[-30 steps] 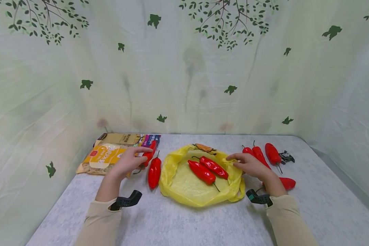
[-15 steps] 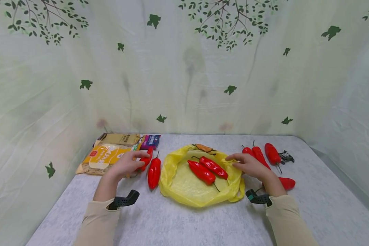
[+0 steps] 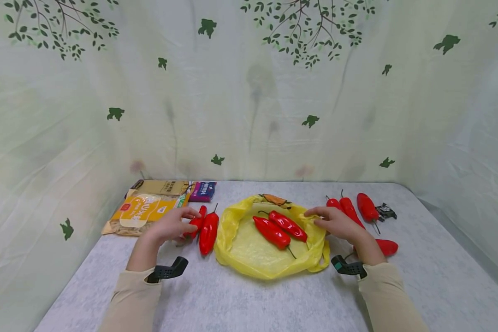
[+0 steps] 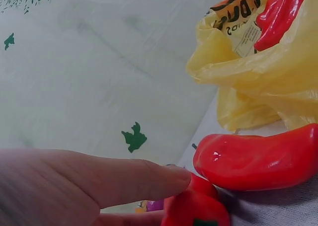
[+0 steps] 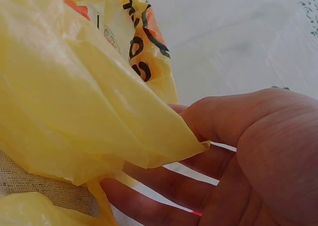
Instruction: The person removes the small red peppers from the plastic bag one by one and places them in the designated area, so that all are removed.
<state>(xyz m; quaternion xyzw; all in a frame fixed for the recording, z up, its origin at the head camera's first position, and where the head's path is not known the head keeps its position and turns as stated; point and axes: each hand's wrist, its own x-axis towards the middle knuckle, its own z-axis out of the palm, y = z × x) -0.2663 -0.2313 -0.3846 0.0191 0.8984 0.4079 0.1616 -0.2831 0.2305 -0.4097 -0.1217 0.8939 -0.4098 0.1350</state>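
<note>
Clock positions are taken about the yellow bag, 12 o'clock being away from the person. A pale backdrop (image 3: pixel 253 101) printed with green leaves hangs beyond the table at 12 o'clock and along both flanks. The grey-white table (image 3: pixel 249 304) carries all the goods. The yellow bag (image 3: pixel 242 256) sits at mid-table, mouth spread and facing upward. At 10 o'clock lie two food packets: an orange packet (image 3: pixel 139 210) with a clear window and, behind it, a brown-and-purple packet (image 3: pixel 168 186).

The left hand (image 3: pixel 170 226), at 9 o'clock, pinches a red pepper (image 4: pixel 196 208) between thumb and fingers. The right hand (image 3: pixel 336 223), at 3 o'clock, grips the bag's rim between thumb and fingers.

A second pepper (image 3: pixel 208 234) lies at 9 o'clock between the held one and the bag, stem toward 12; whether these two peppers touch cannot be told. Inside the bag, two peppers (image 3: pixel 272 233) lie side by side, one stem toward 5 o'clock, the other toward 10. Three peppers (image 3: pixel 367 207) lie at 2 o'clock, one partly hidden by the right hand. Another pepper (image 3: pixel 387 247) lies at 3 o'clock, partly behind the right forearm. Smallest is a black packet (image 3: pixel 387 211) at 2 o'clock, just beside the outermost of the three.
</note>
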